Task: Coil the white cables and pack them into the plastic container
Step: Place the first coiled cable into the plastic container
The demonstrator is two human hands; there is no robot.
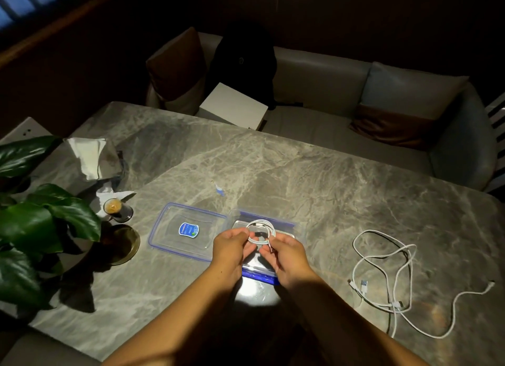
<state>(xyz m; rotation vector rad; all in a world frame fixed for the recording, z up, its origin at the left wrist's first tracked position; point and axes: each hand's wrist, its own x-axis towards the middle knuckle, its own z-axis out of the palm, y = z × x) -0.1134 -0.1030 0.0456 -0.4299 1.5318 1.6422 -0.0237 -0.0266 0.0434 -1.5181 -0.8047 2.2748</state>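
So that its loops cannot spring apart, the coiled cable [259, 233] is being pinched by the left hand [231, 244] and right hand [287, 252] over the plastic container [291, 230].

Left hand [231, 245]: I have its fingers [241, 233] curled, pinching the left side of a coiled white cable [259, 230].
Right hand [287, 253]: my fingers pinch the coil's lower right.
Forearms: both bare, converging forward.
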